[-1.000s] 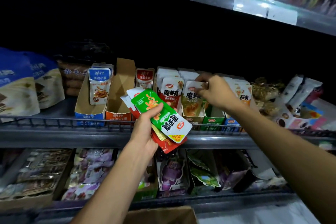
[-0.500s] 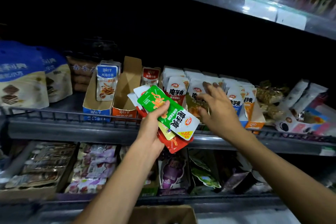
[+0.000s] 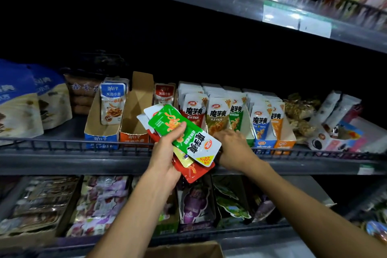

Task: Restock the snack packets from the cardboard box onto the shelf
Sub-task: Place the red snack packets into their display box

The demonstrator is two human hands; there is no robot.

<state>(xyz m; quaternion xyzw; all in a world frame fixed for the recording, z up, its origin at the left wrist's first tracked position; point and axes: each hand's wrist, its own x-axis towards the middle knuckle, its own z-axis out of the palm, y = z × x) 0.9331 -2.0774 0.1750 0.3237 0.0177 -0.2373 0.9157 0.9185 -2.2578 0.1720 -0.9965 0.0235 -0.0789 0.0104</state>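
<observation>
The left hand [image 3: 167,153] grips a fanned stack of snack packets [image 3: 188,142] in front of the middle shelf [image 3: 62,159], thumb pressed across the green packet [image 3: 184,134] on top; a yellow one and a red packet [image 3: 194,172] stick out below it, and white edges show behind. The right hand [image 3: 232,144] reaches to the shelf rail just right of the stack, its fingers pointing toward the stack's lower edge; the stack hides the fingertips, so whether they pinch anything cannot be told. Directly behind the stack, rows of upright konjac packets [image 3: 217,115] stand in display trays, red, brown and green, with a blue tray [image 3: 261,142] and an orange tray [image 3: 282,144] further right of the stack. Left of the stack sit an almost bare orange fish-snack tray [image 3: 134,136] and a blue fish-snack tray [image 3: 100,136] with one packet standing in it. Well left of the stack lean large blue bags [image 3: 18,100]. Below the stack, at the bottom edge of the view, the rim of the cardboard box [image 3: 184,249] shows
</observation>
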